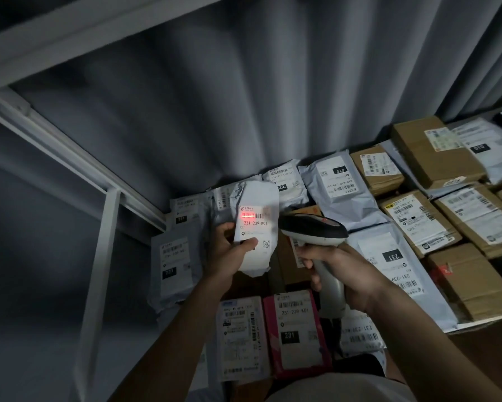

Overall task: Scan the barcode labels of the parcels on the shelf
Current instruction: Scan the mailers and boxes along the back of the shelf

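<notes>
The left hand [229, 250] grasps a white parcel [255, 227]; the right hand [342, 271] clasps the scanner [316, 230], beam on its label; many shelf parcels seemingly remain.

The raised parcel [254, 227] is pale grey plastic with a white label printed in black, and a red streak glows across its barcode. The scanner [316, 227] is black on top and light grey below. One parcel [294, 332] is pink, several boxes [435, 149] are brown cardboard. The curtain [244, 97] looks grey, perhaps from dim light.
</notes>
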